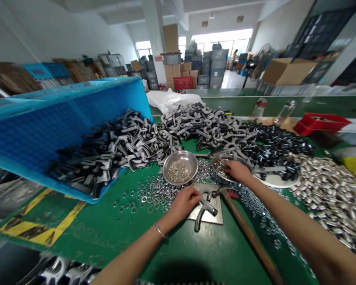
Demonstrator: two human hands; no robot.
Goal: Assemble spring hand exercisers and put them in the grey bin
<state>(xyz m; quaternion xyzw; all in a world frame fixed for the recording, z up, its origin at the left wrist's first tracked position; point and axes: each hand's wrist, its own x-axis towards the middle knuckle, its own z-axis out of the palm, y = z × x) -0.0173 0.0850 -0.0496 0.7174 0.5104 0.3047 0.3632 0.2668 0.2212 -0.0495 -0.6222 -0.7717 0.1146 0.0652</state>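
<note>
My left hand (pixel 184 202) is closed, its fingertips pinching a grey hook-shaped metal part (pixel 207 206) with a curved handle. That part is over a flat metal plate (pixel 218 219) on the green table. To the right, my right hand (pixel 238 171) reaches into a round metal bowl (pixel 214 171) of small metal pieces; its fingers are drawn together, and whatever is between them is hidden. A second metal bowl (pixel 192 158), holding small brass-coloured rings, stands just beyond my left hand. A hammer (pixel 240 217) lies beside the plate, its wooden handle pointing toward me.
A blue crate (pixel 68 99) of grey parts lies tipped at left. More grey parts (pixel 207 122) are heaped behind the bowls. Black pieces (pixel 279 142) and silver pieces (pixel 329 190) pile up at right, near a red bin (pixel 323 123). Loose rings (pixel 157 194) are scattered across the table.
</note>
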